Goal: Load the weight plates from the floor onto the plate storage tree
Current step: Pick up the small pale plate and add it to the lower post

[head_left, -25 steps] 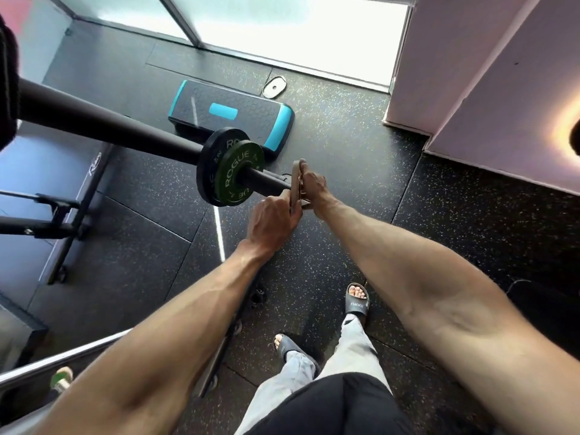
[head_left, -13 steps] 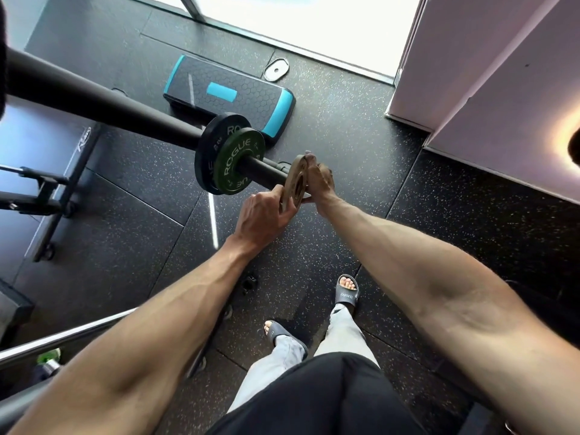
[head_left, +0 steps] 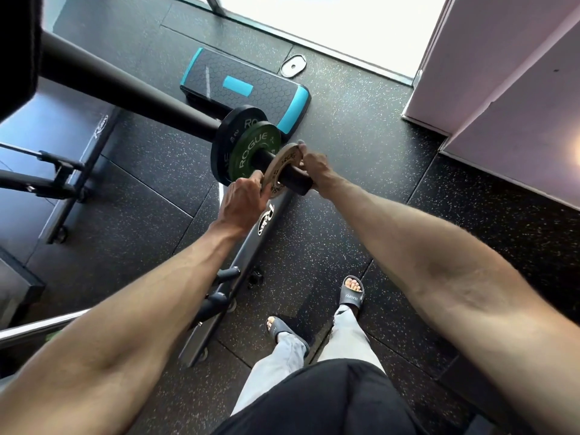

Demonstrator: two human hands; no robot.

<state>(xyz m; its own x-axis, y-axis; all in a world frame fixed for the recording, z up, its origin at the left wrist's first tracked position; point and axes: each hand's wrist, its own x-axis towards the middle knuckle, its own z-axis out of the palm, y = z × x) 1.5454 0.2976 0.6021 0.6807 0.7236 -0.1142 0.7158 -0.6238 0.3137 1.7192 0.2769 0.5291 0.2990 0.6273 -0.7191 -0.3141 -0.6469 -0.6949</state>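
both hands pinch the small tan plate (head_left: pixel 280 169) on the black peg (head_left: pixel 295 180): left hand (head_left: pixel 243 200) at its lower edge, right hand (head_left: pixel 314 166) at the top, fingers curled, near the green plate (head_left: pixel 251 152).

Tilted tan plate (head_left: pixel 287 156) rings peg (head_left: pixel 296 184) near green plate (head_left: pixel 251 153).

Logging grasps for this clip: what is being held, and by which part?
The small tan plate, by its rim: left hand pinches the lower edge, right hand grips the upper edge. Its hole is over the peg.
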